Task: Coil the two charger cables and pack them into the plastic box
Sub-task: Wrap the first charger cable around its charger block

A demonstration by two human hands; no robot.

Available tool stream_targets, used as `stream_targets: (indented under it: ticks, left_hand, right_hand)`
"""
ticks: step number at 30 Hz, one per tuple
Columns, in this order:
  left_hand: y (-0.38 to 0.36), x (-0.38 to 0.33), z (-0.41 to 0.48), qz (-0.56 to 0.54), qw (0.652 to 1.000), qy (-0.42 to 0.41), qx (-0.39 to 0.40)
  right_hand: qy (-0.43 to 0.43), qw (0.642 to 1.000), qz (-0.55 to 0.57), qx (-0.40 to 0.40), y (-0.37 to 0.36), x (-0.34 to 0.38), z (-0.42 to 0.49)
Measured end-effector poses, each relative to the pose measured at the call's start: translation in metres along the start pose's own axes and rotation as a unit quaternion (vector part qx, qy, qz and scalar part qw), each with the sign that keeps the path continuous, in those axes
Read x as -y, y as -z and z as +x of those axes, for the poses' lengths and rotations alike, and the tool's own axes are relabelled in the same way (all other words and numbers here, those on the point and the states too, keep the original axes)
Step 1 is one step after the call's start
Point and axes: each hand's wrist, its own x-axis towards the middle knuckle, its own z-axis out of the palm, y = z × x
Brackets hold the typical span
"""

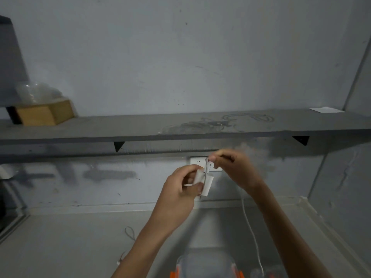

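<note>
1. Two hands are raised in front of a wall socket (pixel 197 161).
2. Left hand (pixel 180 189) grips a white charger block (pixel 206 185), fingers and thumb curled round it.
3. Right hand (pixel 234 169) pinches a thin cable (pixel 206 171) just above the block, thumb and forefinger together; the cable runs down across the block's face.
4. White cable (pixel 250 223) hangs from under the right wrist down to the counter; its top end is hidden.
5. Plastic box (pixel 204 259), clear with orange latches, sits on the counter below the hands, at the frame's bottom edge.
6. Loose cable tangle (pixel 216 124) lies on the grey shelf (pixel 80 129) above; wooden box (pixel 46 114) at the shelf's left.
</note>
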Motion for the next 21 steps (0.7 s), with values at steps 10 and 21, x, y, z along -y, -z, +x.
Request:
stream_targets:
  ticks: [10,21]
  left_hand:
    - [0.009,0.023,0.024,-0.204,0.965,0.155,-0.052]
    - [0.011,0.054,0.040,-0.146,0.966,0.172,-0.129]
  right_hand:
    - [-0.171,0.968,0.182,0.024,-0.074,-0.015,-0.059]
    - [-0.054,0.982,-0.104,0.148,-0.051,0.012,-0.102]
